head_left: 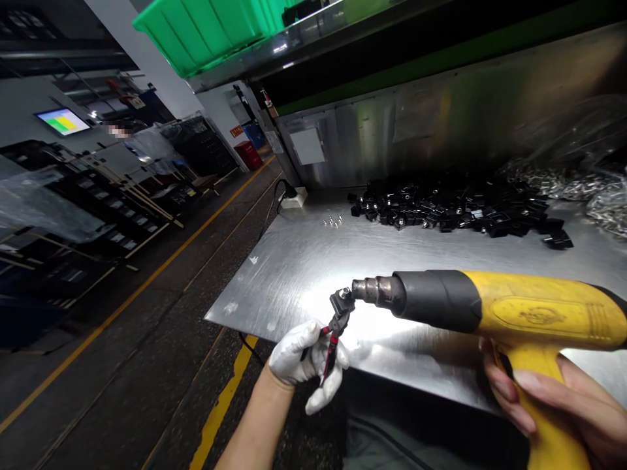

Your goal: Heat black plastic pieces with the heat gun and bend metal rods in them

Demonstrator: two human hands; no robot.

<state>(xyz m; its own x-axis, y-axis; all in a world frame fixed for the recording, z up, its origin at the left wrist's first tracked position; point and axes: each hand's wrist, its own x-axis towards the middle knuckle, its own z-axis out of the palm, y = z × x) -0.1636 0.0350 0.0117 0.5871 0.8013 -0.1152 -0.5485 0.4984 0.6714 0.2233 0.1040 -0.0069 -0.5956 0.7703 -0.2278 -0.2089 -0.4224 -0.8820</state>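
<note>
My left hand (pixel 306 359), in a white glove, is closed around the red-and-black handles of a pair of pliers (pixel 332 346). The plier jaws hold a small black part (pixel 341 301) with a silver metal fitting on its top. My bare right hand (pixel 553 398) grips the handle of a yellow and black heat gun (pixel 529 313). Its stepped metal nozzle points left, right beside the black part; whether the two touch I cannot tell. Both are held above the front edge of the metal table (pixel 289 261).
A heap of black parts (pixel 455 205) lies along the table's back, with clear bags of metal fittings (pixel 607 196) at the right. Several loose fittings (pixel 333 221) and a power strip (pixel 294 198) sit farther left. A green bin (pixel 210 32) rests on the shelf above. A person (pixel 151 143) stands beyond the aisle.
</note>
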